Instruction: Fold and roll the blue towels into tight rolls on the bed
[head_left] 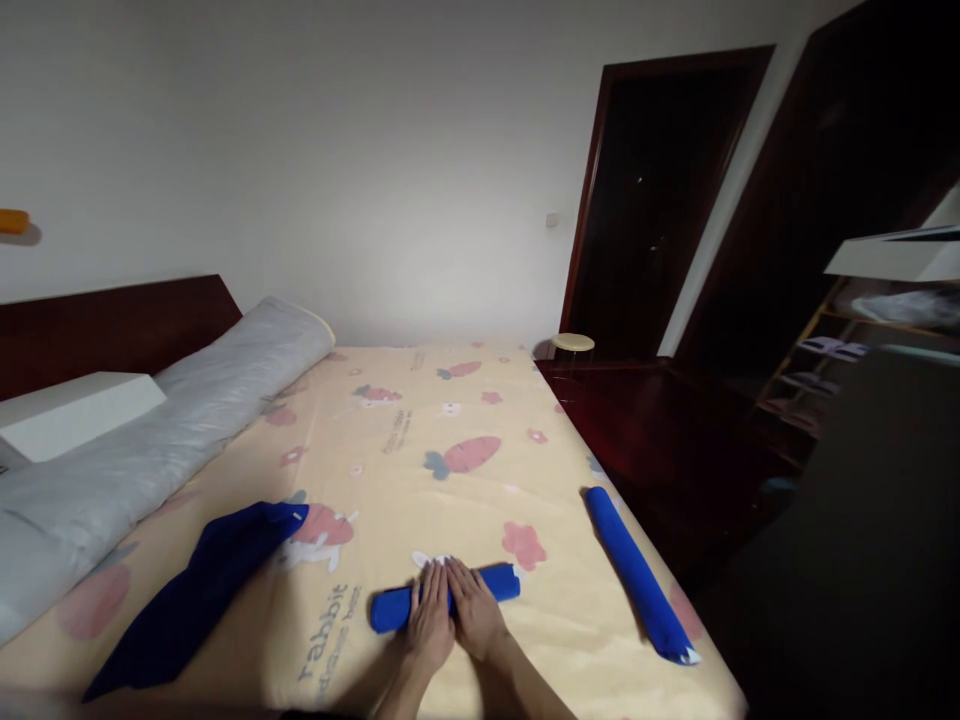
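A rolled blue cloth (390, 610) lies crosswise on the bed, close in front of me. Over its middle rest my left hand (432, 618) and my right hand (477, 612), side by side, fingers stretched out and palms down. Both hands touch the roll from above and hide its centre; its two ends stick out on either side. Toward the bed's right edge lies a second, longer blue roll (637, 575), with a small white bit at its near end. To the left a dark blue cloth (199, 590) is spread out loosely, unrolled.
The bed (420, 510) has a yellow sheet with rabbits and carrots. A long grey bolster (225, 385) and a white box (79, 410) lie along the headboard (112, 315). Beyond the right edge are a round stool (573, 342), dark floor and a shelf rack (817, 345).
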